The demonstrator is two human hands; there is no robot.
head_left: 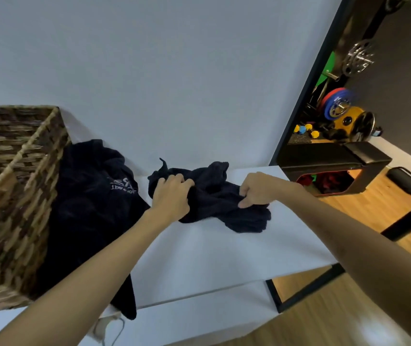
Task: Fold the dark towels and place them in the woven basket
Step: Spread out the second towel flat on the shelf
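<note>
White surface (212, 258): both hands, left (170, 196) and right (255, 189), grip 1 crumpled towel (214, 196); find corners, spread flat before folding.

Home gym: weight plates (338, 106), bench (334, 156).

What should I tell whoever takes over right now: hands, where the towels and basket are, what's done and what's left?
Left hand: grips the left end of a crumpled dark towel on the white table.
Right hand: pinches the same towel's right part.
Second dark towel, with a pale logo, lies unfolded between the first one and the woven basket, draped over the table's near edge.
Basket stands on the table at the left; something dark shows inside, but I cannot tell what.
Done: no folded towel in view.
Left: spread and fold the held towel, fold the logo one, put both in the basket.
</note>
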